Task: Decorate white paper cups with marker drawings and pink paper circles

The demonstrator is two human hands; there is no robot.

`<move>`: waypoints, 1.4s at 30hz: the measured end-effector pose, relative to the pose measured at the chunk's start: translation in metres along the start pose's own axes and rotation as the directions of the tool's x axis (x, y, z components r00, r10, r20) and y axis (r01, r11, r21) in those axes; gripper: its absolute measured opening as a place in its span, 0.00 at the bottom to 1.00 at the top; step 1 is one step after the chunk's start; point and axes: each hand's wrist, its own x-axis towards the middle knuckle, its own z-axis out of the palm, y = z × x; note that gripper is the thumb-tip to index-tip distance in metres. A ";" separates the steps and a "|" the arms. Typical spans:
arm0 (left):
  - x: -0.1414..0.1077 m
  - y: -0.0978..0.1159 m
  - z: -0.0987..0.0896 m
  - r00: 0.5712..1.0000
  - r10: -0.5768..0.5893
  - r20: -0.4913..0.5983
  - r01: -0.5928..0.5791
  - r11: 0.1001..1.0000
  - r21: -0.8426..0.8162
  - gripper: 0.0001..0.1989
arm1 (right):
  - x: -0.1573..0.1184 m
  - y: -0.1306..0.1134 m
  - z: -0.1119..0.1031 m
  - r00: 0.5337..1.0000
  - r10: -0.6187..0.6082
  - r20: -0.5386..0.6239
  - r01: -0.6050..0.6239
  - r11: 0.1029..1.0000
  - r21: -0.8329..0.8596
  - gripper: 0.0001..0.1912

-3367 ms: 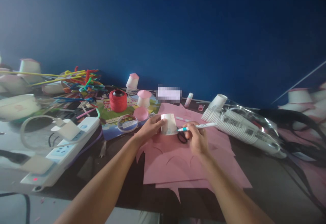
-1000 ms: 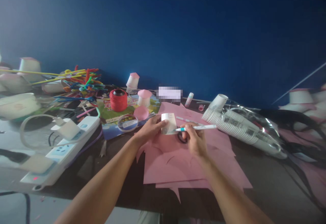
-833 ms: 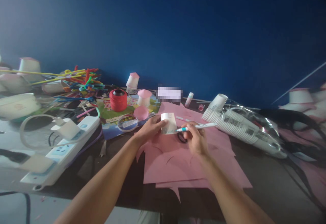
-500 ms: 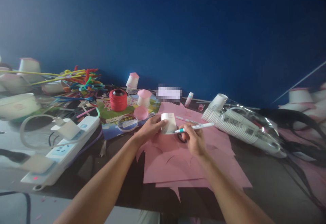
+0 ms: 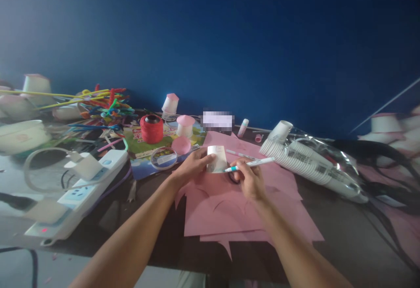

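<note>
My left hand [image 5: 197, 163] is closed on a white paper cup [image 5: 217, 157], its thumb over the near side. A white marker [image 5: 259, 162] with a teal band is pinched in my right hand [image 5: 248, 178]. Its tip lies at the cup's lower right edge; I cannot tell if it touches. Both hands are above overlapping pink paper sheets [image 5: 223, 218], which have curved marks or cuts. Just under my right fingers shows a dark ring-like shape, mostly hidden. Behind the cup lies a second thin pen [image 5: 239, 154].
A power strip [image 5: 82, 196] with plugged-in chargers sits left. Further back are red yarn [image 5: 151, 129], pink-roofed cups [image 5: 185, 126], tape [image 5: 164, 158] and colourful pipe cleaners [image 5: 110, 104]. A glue stick [image 5: 243, 127] stands by the wall. Bagged stacked cups [image 5: 305, 163] lie right.
Almost nothing differs. The whole view has shifted very slightly; both hands keep their hold on the cup and the marker.
</note>
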 end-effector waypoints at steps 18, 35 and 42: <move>0.001 -0.003 0.000 1.000 0.019 -0.012 -0.019 1.000 -0.023 0.17 | 0.003 -0.004 0.004 0.993 0.091 -0.082 -0.070 0.970 0.231 0.09; 0.002 -0.007 0.000 1.000 0.006 -0.008 -0.006 1.000 -0.007 0.19 | 0.001 0.003 0.002 0.996 -0.032 -0.084 0.036 0.998 0.051 0.10; 0.002 -0.007 0.000 1.000 0.011 -0.011 -0.011 1.000 -0.022 0.19 | 0.001 0.002 0.002 0.997 -0.019 -0.077 0.023 0.998 0.055 0.10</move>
